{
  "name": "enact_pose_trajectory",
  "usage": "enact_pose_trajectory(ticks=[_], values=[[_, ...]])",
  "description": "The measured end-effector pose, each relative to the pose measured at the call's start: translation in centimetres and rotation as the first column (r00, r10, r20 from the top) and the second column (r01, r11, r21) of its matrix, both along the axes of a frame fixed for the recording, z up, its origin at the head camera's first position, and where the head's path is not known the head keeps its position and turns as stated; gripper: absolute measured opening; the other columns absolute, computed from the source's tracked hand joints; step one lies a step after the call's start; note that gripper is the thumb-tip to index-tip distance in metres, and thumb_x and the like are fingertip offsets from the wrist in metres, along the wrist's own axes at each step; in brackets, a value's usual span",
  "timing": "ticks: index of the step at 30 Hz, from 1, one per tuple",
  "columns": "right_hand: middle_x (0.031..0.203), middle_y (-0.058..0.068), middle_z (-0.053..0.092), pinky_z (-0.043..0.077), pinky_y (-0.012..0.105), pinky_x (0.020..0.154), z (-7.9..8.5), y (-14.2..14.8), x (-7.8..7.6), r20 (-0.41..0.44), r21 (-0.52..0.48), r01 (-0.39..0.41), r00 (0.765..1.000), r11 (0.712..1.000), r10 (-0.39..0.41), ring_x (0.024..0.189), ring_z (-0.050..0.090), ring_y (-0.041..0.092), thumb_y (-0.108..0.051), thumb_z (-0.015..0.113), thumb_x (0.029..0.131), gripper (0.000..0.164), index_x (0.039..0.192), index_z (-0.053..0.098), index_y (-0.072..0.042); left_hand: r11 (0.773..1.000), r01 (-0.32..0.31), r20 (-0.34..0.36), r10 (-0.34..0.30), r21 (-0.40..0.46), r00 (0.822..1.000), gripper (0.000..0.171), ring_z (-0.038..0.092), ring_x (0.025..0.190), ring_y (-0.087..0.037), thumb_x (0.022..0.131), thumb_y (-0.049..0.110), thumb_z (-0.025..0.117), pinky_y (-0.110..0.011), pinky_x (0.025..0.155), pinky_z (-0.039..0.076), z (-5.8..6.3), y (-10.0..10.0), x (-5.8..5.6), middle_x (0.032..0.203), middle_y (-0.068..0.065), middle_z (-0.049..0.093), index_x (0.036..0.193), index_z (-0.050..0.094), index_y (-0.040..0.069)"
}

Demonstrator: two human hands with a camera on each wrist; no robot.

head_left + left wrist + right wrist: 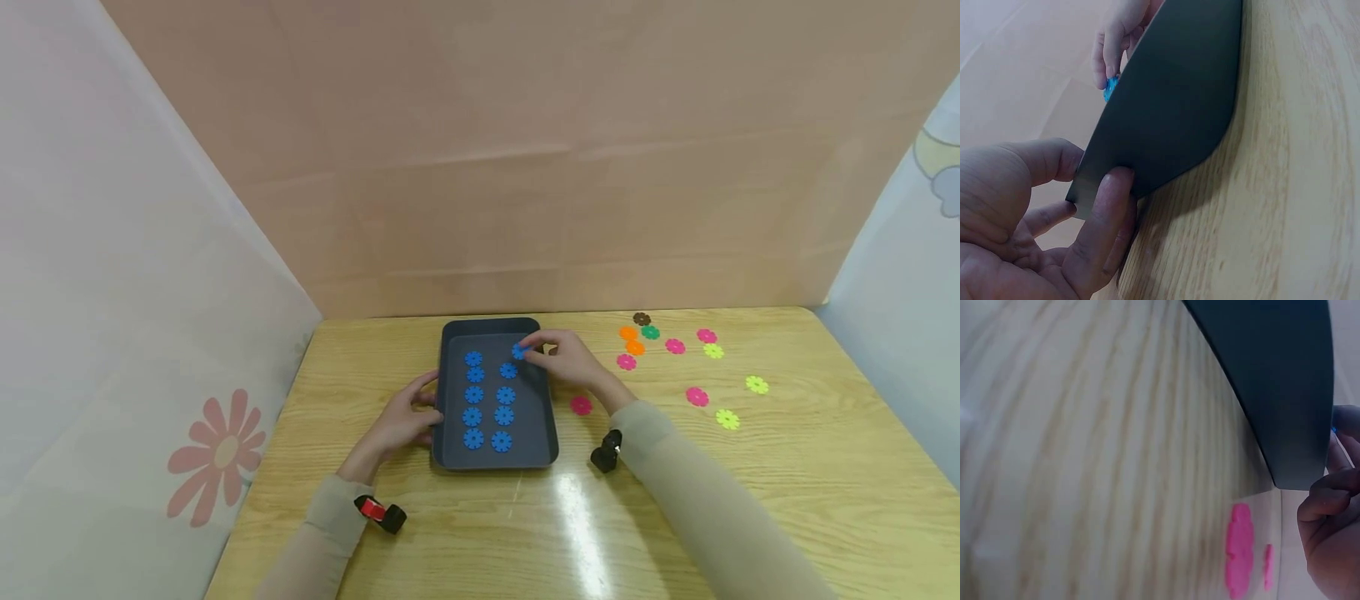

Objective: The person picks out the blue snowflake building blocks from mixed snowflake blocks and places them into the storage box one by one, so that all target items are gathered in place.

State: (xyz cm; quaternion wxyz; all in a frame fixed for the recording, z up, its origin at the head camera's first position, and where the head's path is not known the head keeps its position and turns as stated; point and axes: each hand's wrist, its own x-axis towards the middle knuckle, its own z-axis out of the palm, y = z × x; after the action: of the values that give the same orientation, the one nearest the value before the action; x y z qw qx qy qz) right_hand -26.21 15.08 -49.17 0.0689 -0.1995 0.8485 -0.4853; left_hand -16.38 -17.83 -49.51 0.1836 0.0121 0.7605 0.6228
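A dark grey rectangular tray (534, 435) lies on the wooden table. Inside it, blue notched flower-shaped discs (474, 395) form two columns. My left hand (401, 422) holds the tray's left rim; in the left wrist view its fingers (1107, 203) press the outer wall. Over the far right part of the tray, my right hand (567, 358) pinches another blue disc (519, 352) between thumb and fingertips. That disc (1109, 89) shows past the tray edge in the left wrist view. In the right wrist view the tray wall hides most of the fingertips.
Right of the tray lie scattered pink (697, 396), yellow (727, 419), orange (635, 347), green (650, 332) and brown discs (642, 318). One pink disc (581, 406) is close to the tray's right side. A plain draped wall (480, 208) stands behind the table.
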Motion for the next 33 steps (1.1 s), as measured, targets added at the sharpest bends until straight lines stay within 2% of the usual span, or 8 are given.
enact_pose_trajectory(ticks=[4, 13, 18, 27, 33], values=[[0.111, 0.001, 0.072, 0.049, 0.046, 0.096, -0.4, -0.3, -0.3, -0.006, 0.024, 0.000, 1.000, 1.000, 0.001, 0.106, 0.061, 0.023, -0.021, 0.072, 0.099, 0.018, 0.116, 0.078, -0.015, 1.000, 0.003, -0.001, -0.003, 0.004, 1.000, 0.080, 0.070, 0.086, -0.028, 0.092, -0.002, 0.065, -0.040, 0.062, 0.062, 0.0, 0.0, 0.0, 0.132, -0.028, 0.054, 0.163, 0.033, 0.014], [0.109, 0.001, 0.072, 0.052, 0.045, 0.094, -1.1, -1.0, -1.1, -0.022, 0.079, -0.014, 1.000, 0.997, 0.015, 0.105, 0.062, 0.024, -0.023, 0.073, 0.098, 0.018, 0.114, 0.078, -0.017, 1.000, 0.001, 0.003, -0.001, 0.007, 1.000, 0.080, 0.071, 0.085, -0.027, 0.091, -0.002, 0.065, -0.040, 0.063, 0.062, 0.1, 0.1, 0.0, 0.130, -0.027, 0.054, 0.163, 0.033, 0.014], [0.109, 0.001, 0.072, 0.048, 0.049, 0.100, -1.0, -1.3, -1.2, -0.036, 0.138, -0.008, 0.999, 0.990, 0.013, 0.109, 0.061, 0.026, -0.024, 0.072, 0.099, 0.018, 0.115, 0.077, -0.017, 1.000, 0.003, 0.004, -0.003, 0.014, 1.000, 0.080, 0.071, 0.086, -0.028, 0.091, -0.002, 0.065, -0.040, 0.063, 0.062, -0.1, 0.1, 0.1, 0.130, -0.028, 0.054, 0.163, 0.032, 0.013], [0.109, 0.002, 0.072, 0.049, 0.049, 0.097, -0.4, -2.0, -1.2, -0.034, 0.210, 0.006, 0.999, 0.978, 0.001, 0.108, 0.062, 0.027, -0.024, 0.071, 0.099, 0.019, 0.116, 0.077, -0.016, 1.000, -0.006, 0.006, 0.006, 0.009, 1.000, 0.080, 0.070, 0.084, -0.026, 0.091, -0.003, 0.064, -0.040, 0.063, 0.062, -0.1, 0.1, 0.1, 0.130, -0.027, 0.054, 0.163, 0.033, 0.015], [0.108, 0.002, 0.072, 0.048, 0.051, 0.100, -0.4, -1.6, -1.2, -0.043, 0.232, -0.002, 0.999, 0.973, 0.012, 0.110, 0.062, 0.027, -0.026, 0.071, 0.100, 0.022, 0.119, 0.076, -0.016, 1.000, -0.002, 0.003, 0.002, 0.007, 1.000, 0.080, 0.071, 0.085, -0.027, 0.091, -0.003, 0.065, -0.040, 0.063, 0.062, -0.2, 0.1, 0.1, 0.130, -0.026, 0.054, 0.163, 0.034, 0.014]])
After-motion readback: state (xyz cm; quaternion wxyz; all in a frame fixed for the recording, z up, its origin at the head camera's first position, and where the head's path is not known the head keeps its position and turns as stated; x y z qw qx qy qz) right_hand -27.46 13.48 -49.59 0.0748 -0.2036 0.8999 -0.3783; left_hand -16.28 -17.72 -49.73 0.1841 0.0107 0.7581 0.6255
